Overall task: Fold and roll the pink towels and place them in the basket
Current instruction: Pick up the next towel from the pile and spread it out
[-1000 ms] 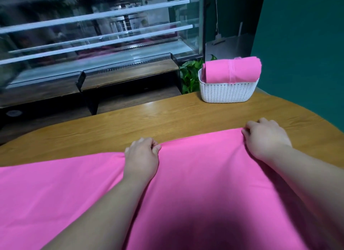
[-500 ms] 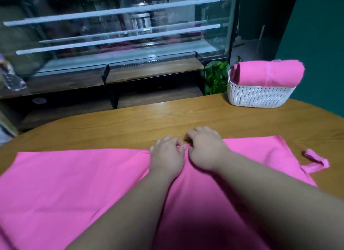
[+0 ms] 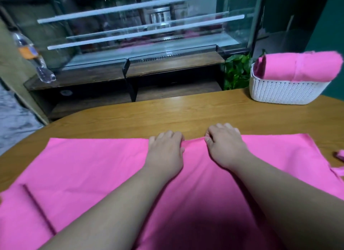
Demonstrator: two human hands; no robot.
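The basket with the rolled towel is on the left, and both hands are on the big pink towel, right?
No: the head view shows the basket with the rolled towel on the right. The left hand and right hand are on the big pink towel.

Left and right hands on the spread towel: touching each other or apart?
Apart. Head view shows a strip of pink towel between the left hand and right hand; both pinch its far edge.
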